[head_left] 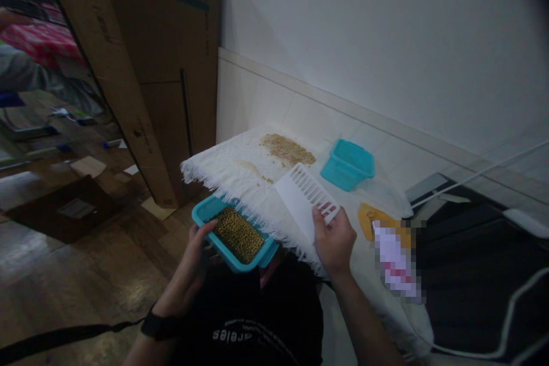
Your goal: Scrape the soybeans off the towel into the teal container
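My left hand (192,266) grips the near left side of a teal tray (201,215) filled with small green beans (238,234), held just under the fringed front edge of a white cloth (231,163). My right hand (335,240) is closed on a white slotted plastic scoop (304,194) that rests on the cloth's front part. A pile of tan grains (288,149) lies farther back on the cloth, with a small pale smear of grains (249,167) to its left.
An empty teal tray (347,164) sits on the table to the right of the cloth. An orange flat piece (372,218) lies nearer me. Tall cardboard sheets (141,68) lean against the wall at left. White cables (506,320) run at right. Wooden floor below.
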Demonstrator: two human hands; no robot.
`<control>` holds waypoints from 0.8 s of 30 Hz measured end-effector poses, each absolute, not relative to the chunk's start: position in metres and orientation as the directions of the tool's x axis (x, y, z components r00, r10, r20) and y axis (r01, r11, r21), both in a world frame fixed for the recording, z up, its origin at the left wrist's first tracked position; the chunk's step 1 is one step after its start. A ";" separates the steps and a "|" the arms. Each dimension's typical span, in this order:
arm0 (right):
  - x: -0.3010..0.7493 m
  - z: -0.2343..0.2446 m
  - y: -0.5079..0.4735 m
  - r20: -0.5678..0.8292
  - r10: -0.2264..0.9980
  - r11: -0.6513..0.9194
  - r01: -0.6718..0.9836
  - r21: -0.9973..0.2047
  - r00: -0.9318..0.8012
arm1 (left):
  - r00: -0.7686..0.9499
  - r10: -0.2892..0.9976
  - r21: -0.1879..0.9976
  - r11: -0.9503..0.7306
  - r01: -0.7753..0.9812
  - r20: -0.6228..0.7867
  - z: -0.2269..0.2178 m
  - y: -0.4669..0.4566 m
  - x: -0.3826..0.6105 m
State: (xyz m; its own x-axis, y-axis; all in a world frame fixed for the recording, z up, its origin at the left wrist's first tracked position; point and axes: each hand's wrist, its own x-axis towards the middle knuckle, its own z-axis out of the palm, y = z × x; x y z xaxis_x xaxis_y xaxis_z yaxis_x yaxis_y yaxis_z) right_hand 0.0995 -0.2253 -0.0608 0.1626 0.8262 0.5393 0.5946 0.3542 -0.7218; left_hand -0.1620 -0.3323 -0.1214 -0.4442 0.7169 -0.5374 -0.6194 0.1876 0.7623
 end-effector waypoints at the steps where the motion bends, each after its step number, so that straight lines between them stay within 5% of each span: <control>1: 0.097 -0.060 -0.224 0.539 0.827 0.352 0.598 -0.720 0.161 | -0.446 0.716 0.764 0.189 -0.617 -0.537 -0.123 -0.332 -0.162; 24: 0.077 -0.046 -0.213 0.580 0.776 0.320 0.638 -0.700 0.247 | -0.421 0.731 0.757 0.196 -0.623 -0.536 -0.127 -0.334 -0.167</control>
State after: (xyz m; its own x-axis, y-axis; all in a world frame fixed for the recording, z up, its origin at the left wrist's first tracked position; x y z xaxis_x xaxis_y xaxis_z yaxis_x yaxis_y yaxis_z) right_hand 0.0774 -0.2134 -0.0460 0.2469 0.7762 0.5801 0.6383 0.3202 -0.7000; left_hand -0.1668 -0.3339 -0.1269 -0.4212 0.7315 -0.5362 -0.6234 0.1959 0.7570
